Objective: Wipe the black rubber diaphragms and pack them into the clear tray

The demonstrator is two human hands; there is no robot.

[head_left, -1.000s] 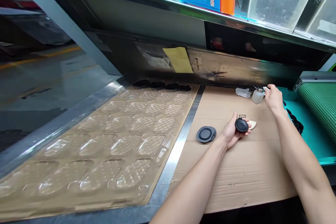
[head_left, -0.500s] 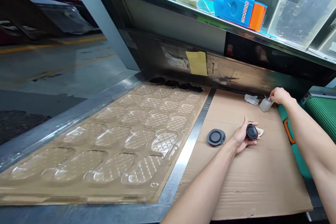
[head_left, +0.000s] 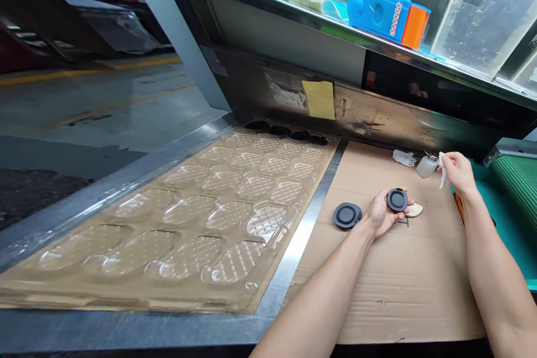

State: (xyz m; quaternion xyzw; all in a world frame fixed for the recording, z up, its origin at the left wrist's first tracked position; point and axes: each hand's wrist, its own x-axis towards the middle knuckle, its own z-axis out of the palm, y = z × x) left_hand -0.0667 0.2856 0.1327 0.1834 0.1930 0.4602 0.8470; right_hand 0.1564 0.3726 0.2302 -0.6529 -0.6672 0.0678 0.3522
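My left hand (head_left: 381,213) is closed around a small round black disc (head_left: 397,199), held just above the cardboard sheet (head_left: 398,285). A second black disc (head_left: 347,215) lies flat on the cardboard to its left. A pale beige pad (head_left: 414,210) rests just right of the held disc. My right hand (head_left: 457,172) pinches a small white cloth (head_left: 442,174) beside a small clear bottle (head_left: 427,166) at the back of the cardboard.
A clear plastic tray (head_left: 201,218) with several moulded pockets lies on the left, several black discs (head_left: 289,133) in its far row. A crumpled white wipe (head_left: 403,158) sits near the bottle. A green conveyor belt (head_left: 518,182) runs at right. A shelf above carries a blue and orange box (head_left: 388,14).
My right hand has drawn back from the bottle, now with a white cloth pinched in its fingers. The left hand has lifted the black disc slightly. The view has shifted a little.
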